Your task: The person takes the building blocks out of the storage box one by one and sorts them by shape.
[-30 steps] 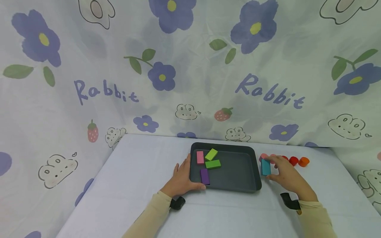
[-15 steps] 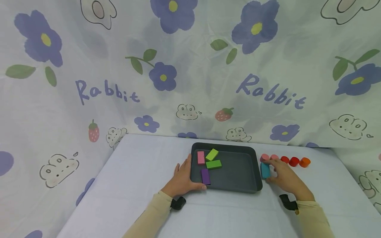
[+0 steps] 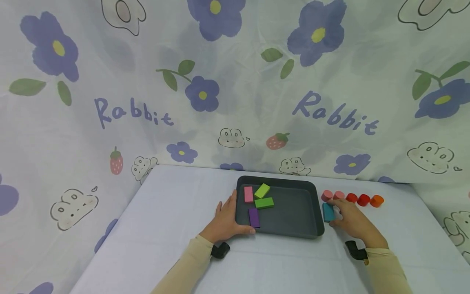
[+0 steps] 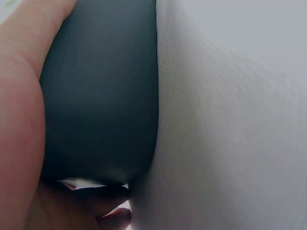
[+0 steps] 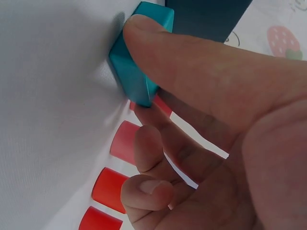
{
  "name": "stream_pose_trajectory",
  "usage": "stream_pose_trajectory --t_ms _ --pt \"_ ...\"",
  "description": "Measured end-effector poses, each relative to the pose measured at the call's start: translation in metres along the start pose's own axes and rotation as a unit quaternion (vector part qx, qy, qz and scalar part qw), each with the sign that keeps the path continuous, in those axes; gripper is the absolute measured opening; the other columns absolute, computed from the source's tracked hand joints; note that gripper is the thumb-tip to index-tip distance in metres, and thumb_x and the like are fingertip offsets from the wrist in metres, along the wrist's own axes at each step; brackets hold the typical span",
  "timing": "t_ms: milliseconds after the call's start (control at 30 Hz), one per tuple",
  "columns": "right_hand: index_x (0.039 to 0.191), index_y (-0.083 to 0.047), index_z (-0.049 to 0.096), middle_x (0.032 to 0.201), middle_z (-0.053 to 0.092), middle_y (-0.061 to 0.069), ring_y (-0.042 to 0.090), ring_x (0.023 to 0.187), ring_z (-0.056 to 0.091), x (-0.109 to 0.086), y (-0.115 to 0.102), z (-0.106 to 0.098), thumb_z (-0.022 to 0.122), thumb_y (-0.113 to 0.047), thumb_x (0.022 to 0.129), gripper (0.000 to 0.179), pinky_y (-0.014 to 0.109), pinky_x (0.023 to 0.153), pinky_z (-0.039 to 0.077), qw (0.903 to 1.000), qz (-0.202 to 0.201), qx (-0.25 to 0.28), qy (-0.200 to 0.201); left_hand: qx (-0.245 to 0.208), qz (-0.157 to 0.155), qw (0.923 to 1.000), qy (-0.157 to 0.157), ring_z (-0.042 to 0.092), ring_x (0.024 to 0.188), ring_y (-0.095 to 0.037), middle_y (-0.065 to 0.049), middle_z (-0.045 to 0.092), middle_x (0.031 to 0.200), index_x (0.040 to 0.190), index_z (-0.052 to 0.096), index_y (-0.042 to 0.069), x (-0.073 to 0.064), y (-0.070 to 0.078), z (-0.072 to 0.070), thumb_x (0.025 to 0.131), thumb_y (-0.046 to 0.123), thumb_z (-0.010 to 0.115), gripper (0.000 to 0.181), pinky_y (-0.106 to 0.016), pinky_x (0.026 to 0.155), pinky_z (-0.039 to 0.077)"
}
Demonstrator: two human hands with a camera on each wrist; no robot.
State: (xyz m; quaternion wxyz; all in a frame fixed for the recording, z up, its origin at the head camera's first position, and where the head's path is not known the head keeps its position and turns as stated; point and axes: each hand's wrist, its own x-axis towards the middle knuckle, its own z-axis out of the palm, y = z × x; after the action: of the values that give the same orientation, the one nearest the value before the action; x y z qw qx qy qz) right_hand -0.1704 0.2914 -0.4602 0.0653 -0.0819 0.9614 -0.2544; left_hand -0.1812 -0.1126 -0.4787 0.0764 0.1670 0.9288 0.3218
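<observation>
In the head view my left hand (image 3: pixel 225 220) is spread against the near left corner of a dark grey tray (image 3: pixel 293 220). Its fingers lie straight along the left side and the thumb along the front; the left wrist view shows the tray wall (image 4: pixel 100 96) beside the skin. My right hand (image 3: pixel 353 219) pinches a blue rectangular block (image 3: pixel 328 212) between thumb and fingers, just outside the tray's right side. The right wrist view shows the thumb on the teal-looking block (image 5: pixel 129 72), which sits at the white cloth, the other fingers bent beyond it.
Inside the tray lie a pink block (image 3: pixel 248 194), two green blocks (image 3: pixel 264 203) and a purple block (image 3: pixel 254 218). Behind my right hand stands a row of pink, red and orange cylinders (image 3: pixel 363 200). A patterned curtain (image 3: pixel 235 102) hangs behind the white table.
My right hand has lowered the blue block to the table beside the tray, toward me. The left hand has stayed at the tray.
</observation>
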Motion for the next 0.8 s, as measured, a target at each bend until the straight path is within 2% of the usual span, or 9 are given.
stream_pose_trajectory --t_ms 367,533,800 --pt "0.138 0.005 0.054 0.13 0.056 0.031 0.047 0.106 0.057 -0.003 -0.003 -0.007 0.087 -0.012 0.076 0.072 0.054 0.079 0.058 0.9999 0.012 0.012 -0.001 0.0 0.001 1.0 -0.003 0.019 0.152 -0.033 -0.016 0.016 0.166 0.16 -0.001 0.0 0.001 0.0 0.0 0.069 0.063 0.085 0.14 -0.059 0.121 0.0" --pt "0.138 0.006 0.053 0.131 0.056 0.031 0.046 0.104 0.057 -0.007 -0.009 -0.015 0.086 -0.011 0.078 0.07 0.052 0.077 0.058 0.9998 -0.007 0.011 0.015 0.001 0.003 1.0 0.002 0.02 0.152 -0.034 -0.018 0.019 0.165 0.16 -0.001 0.0 0.002 0.0 0.002 0.068 0.064 0.085 0.141 -0.059 0.121 0.002" --pt "0.14 0.003 0.053 0.126 0.062 0.024 0.04 0.103 0.058 -0.013 -0.03 -0.017 0.083 -0.009 0.081 0.067 0.054 0.081 0.057 0.996 -0.057 0.003 0.069 0.005 0.0 1.0 0.0 0.021 0.151 -0.033 -0.018 0.021 0.164 0.16 -0.001 0.001 0.003 -0.001 0.002 0.068 0.066 0.084 0.141 -0.059 0.121 0.002"
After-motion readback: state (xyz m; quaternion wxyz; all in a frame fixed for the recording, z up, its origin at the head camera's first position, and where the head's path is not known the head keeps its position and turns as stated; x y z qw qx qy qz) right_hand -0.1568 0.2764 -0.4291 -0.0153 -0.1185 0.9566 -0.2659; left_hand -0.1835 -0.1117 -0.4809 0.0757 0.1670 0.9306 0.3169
